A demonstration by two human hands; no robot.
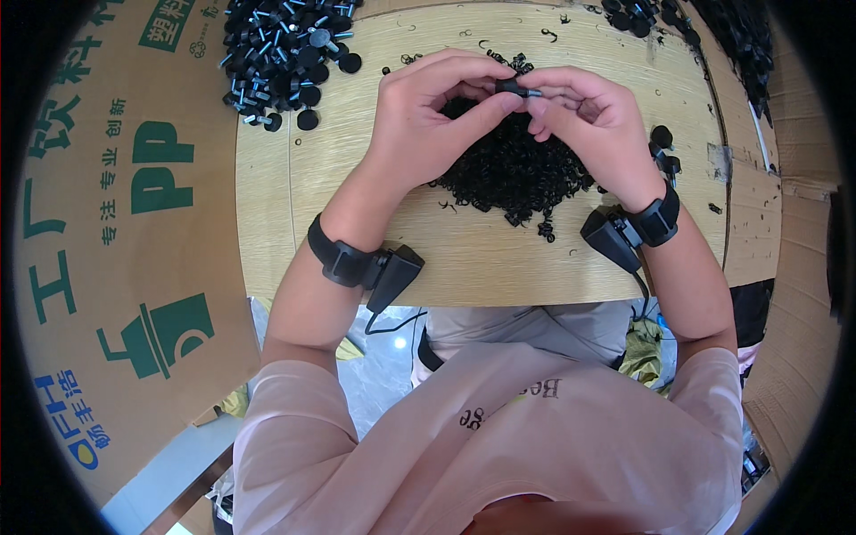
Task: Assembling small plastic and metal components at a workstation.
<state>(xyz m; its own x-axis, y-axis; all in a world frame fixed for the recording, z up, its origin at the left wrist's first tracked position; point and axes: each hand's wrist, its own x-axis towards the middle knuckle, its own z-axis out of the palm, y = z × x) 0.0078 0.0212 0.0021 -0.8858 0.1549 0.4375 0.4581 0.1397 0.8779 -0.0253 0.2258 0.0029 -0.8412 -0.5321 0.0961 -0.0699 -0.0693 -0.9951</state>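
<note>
Over the far middle of the table, a black-headed bolt (512, 86) with a metal shank is pinched between the thumb and forefinger of my left hand (428, 111). Its shank points right, toward my right hand (588, 111). The thumb and forefinger of that hand close around the shank's end; anything small between them is hidden. Beneath both hands lies a heap of small black curled clips or rings (522, 174), loose and tangled, with a few strays around it.
A large pile of black-headed bolts (285, 62) lies at the far left of the wooden table (499, 276). More bolts sit at the right (664, 147) and far right (637, 18). Printed cardboard (80, 267) stands on the left. Black wrist devices with cables (392, 276) are strapped to both my wrists.
</note>
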